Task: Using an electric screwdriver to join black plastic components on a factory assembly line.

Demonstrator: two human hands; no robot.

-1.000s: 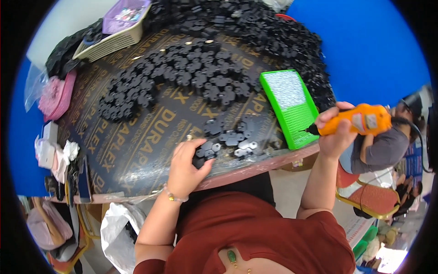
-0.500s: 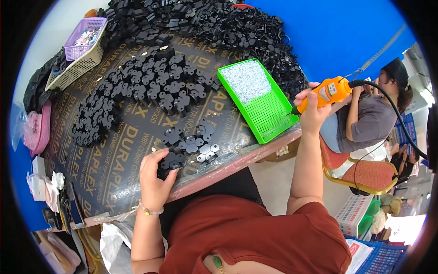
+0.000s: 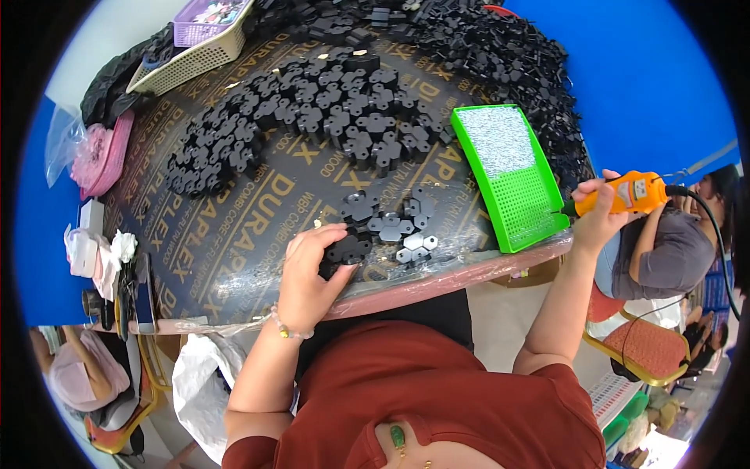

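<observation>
On the near part of the table, my left hand (image 3: 312, 270) curves its thumb and fingers around a black plastic part (image 3: 348, 248), which lies on the tabletop. Beside it sit a few more black parts (image 3: 391, 227), one (image 3: 416, 248) shining silvery in the light. My right hand (image 3: 600, 219) grips an orange electric screwdriver (image 3: 637, 193) with a black cable at its back end. Its tip points left, at the right side of a green perforated tray (image 3: 508, 242). Small silvery screws (image 3: 492, 141) fill the tray's far half.
Rows of black parts (image 3: 336, 109) stand across the middle, with a heap of loose ones (image 3: 500, 62) behind. Baskets (image 3: 191, 62) and a pink tray (image 3: 117, 156) are at the left. A person (image 3: 664, 242) sits to the right; another (image 3: 90, 367) is at lower left.
The whole view has shifted, so the table and tray appear farther right. My left hand stays around the black part. The screwdriver tip remains by the tray's right side, slightly nearer its front corner.
</observation>
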